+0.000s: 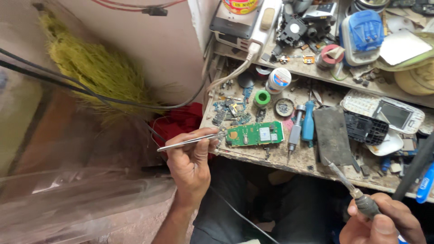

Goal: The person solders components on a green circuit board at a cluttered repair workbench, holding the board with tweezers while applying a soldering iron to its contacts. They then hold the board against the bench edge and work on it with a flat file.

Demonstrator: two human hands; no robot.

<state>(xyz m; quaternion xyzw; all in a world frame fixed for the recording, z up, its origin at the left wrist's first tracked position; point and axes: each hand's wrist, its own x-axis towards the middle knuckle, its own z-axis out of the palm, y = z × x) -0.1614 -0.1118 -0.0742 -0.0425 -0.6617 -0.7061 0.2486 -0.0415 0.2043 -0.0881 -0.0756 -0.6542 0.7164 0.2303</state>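
Note:
My left hand (192, 160) grips metal tweezers (190, 141), whose tips touch the left end of a green circuit board (256, 134) lying on the workbench (298, 158). At the lower right, my right hand (382, 221) holds a soldering iron (350, 187). Its tip points up and left, hanging above the bench's front edge and well away from the board. A dark cable runs from the iron up past the right edge.
Screwdrivers (302, 124), a dark flat pad (332, 135), phone housings (384, 115), small round tins (279, 80) and loose boards crowd the bench. A shelf behind holds a blue-and-white device (361, 34) and a charger. Yellow fibres (97, 68) and clear plastic lie left.

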